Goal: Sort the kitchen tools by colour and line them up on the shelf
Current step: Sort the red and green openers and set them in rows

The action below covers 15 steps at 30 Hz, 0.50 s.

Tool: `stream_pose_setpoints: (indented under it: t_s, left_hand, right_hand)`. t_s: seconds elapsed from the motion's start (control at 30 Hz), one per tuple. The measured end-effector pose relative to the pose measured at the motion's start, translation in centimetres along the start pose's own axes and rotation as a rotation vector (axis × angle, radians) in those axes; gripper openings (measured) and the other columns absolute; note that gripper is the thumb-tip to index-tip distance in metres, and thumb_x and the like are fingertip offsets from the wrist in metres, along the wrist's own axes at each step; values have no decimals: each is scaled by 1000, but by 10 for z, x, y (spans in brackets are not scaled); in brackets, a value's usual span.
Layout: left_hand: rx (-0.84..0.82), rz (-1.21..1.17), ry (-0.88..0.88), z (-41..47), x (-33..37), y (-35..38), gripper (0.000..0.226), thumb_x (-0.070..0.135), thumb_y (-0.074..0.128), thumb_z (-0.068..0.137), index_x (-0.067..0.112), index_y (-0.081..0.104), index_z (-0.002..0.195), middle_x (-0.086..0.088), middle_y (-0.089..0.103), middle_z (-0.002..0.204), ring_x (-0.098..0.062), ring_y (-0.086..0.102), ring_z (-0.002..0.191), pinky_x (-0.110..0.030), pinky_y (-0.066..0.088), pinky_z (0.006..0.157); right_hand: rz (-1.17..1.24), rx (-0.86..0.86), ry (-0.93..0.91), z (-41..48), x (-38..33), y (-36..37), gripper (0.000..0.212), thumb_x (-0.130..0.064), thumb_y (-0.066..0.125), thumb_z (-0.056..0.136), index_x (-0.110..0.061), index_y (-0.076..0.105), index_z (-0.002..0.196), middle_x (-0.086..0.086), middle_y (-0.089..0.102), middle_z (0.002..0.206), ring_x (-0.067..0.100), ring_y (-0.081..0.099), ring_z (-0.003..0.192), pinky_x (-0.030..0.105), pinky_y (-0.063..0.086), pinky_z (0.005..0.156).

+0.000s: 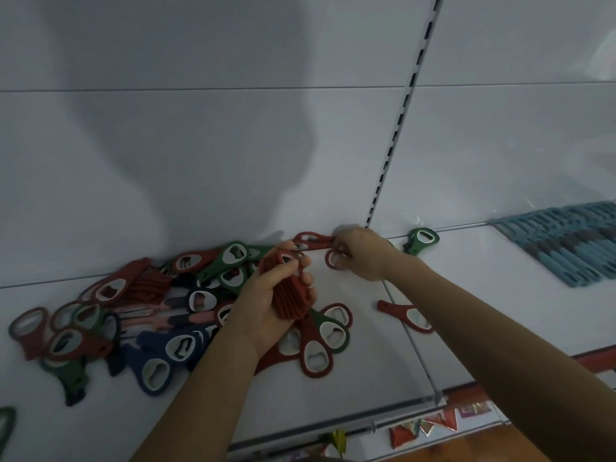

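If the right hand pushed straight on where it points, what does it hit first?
Probably the shelf's back panel: the right hand, gripping a red bottle opener, points up-left at it from close by. The left hand looks off that line; depth is unclear.

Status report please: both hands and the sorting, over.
Left hand grips stack of red openers. Right hand pinches red opener at the back of the shelf. Mixed pile unsorted at left, crowding the left hand.
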<state>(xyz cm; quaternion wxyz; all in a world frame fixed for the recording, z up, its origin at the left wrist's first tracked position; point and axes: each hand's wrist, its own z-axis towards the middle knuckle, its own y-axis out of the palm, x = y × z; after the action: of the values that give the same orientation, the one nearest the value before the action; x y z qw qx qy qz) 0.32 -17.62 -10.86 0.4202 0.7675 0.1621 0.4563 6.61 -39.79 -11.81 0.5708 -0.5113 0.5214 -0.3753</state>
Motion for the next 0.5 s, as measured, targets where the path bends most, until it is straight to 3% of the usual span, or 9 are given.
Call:
stream_pose_setpoints:
  t_s: [0.1, 0.2, 0.27, 0.33, 0.4, 0.5]
  left_hand:
    - [57, -34, 37, 0, -2, 2, 26, 10, 61, 92, 18, 64, 116, -15, 61, 113, -24, 65, 84, -39, 57, 71]
    - [198, 144, 165, 2, -5, -1, 30, 11, 61, 94, 22, 64, 122, -10, 70, 120, -28, 72, 105, -49, 59, 83]
    - [220, 239, 224, 3, -7, 5, 30, 14, 60, 97, 28, 64, 123, -4, 72, 123, -30, 71, 111, -56, 57, 91]
    - [186, 204, 219, 4, -10, 18, 34, 24, 63, 92, 29, 63, 125, -4, 73, 121, -27, 73, 107, -52, 60, 86]
    - [173, 192, 240, 6, -10, 29, 43, 29, 66, 86, 25, 60, 128, -6, 74, 113, -22, 75, 95, -39, 61, 70]
    - [195, 288, 329, 13, -8, 32, 40, 21, 71, 85, 25, 59, 123, -10, 72, 113, -22, 74, 90, -36, 58, 66]
  right_hand:
    - [109, 14, 47, -2, -2, -13, 11, -23, 69, 92, -13, 66, 94, 2, 61, 90, 23, 59, 82, 30, 48, 71]
    - [295, 194, 69, -22, -18, -24, 16, -30, 79, 87, -18, 70, 92, -11, 62, 75, 8, 60, 69, 20, 44, 63]
    - [515, 353, 63, -42, -41, -26, 27, -28, 87, 78, -23, 66, 95, -13, 67, 73, 0, 64, 64, 14, 50, 59]
    - [571, 516, -32, -60, -66, -21, 21, -25, 86, 80, -22, 68, 91, -17, 67, 73, -3, 64, 63, 11, 51, 60]
    - [548, 595, -154, -73, -83, -17, 3, -21, 74, 93, -18, 75, 91, -20, 63, 72, -5, 60, 61, 9, 46, 61]
    - [855, 540, -145, -84, -75, -17, 14, -12, 64, 99, -14, 78, 101, -11, 75, 86, 9, 71, 80, 25, 58, 72]
